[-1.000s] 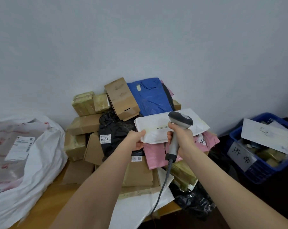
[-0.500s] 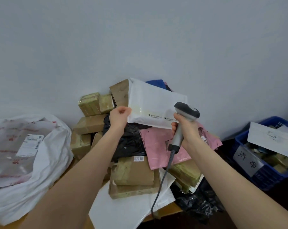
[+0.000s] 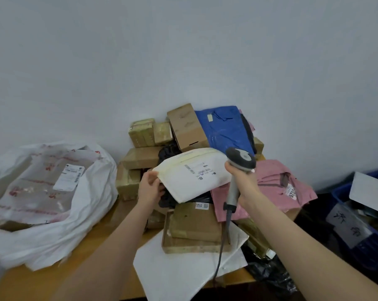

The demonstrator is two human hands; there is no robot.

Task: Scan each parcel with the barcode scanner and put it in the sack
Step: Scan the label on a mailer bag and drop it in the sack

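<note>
Pinching mailer at its left corner with left hand, thumb on top and fingers curled beneath. Holding it raised above pile, printed face up, well right of sack. Gripping scanner by its handle in right hand, fingers wrapped fully round. Holding scanner head just beside mailer's right edge.

Probable faults from here:

- Failing to read: presenting print tilted and on a bowed face, with scanner head close at one side.
- Dropping or folding mailer: supporting a limp item by one corner only.
- Snagging: trailing cable across near box, possibly dragging it when swinging left.
- Toppling pile: reaching over loosely stacked parcels.
- Missing sack: aiming at a slack, partly collapsed mouth lying far left on table.
</note>
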